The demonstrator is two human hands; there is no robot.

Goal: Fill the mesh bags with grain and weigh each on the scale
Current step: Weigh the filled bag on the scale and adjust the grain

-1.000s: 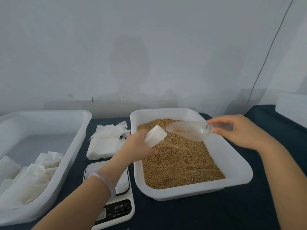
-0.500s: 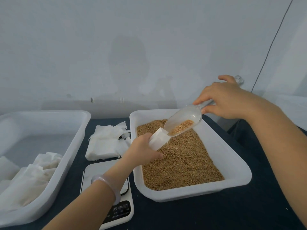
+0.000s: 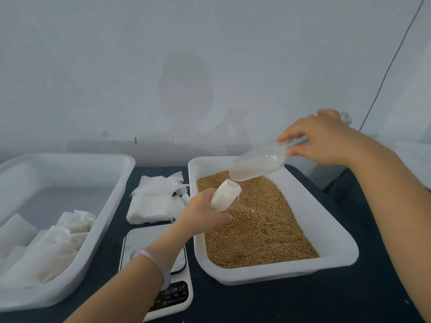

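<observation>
Now the left hand [image 3: 205, 214] hangs over the near left part of the grain tray [image 3: 331, 231], with its fingers curled round the lower half of a small white mesh bag [image 3: 226, 194]. The bag tilts up and to the right, its open mouth uppermost, above the brown grain [image 3: 256, 229] that fills the tray. A thin drawstring dangles from the bag's right side. The right hand [image 3: 324, 138] is raised above the tray's far right corner and pinches the handle of a clear plastic scoop [image 3: 258, 163] between thumb and fingers. The scoop slopes down to the left, and its lip sits just above the bag's mouth; whether the two touch cannot be told. A pale bracelet [image 3: 145, 254] circles the left wrist, which crosses over the white scale [image 3: 147, 238] standing just left of the grain tray on the dark table [image 3: 291, 304]. Behind the scale lies a stack of flat white bags [image 3: 154, 201]. Farther left stands a second white tray [image 3: 105, 201], with a heap of white bags [image 3: 53, 243] in its near end.
</observation>
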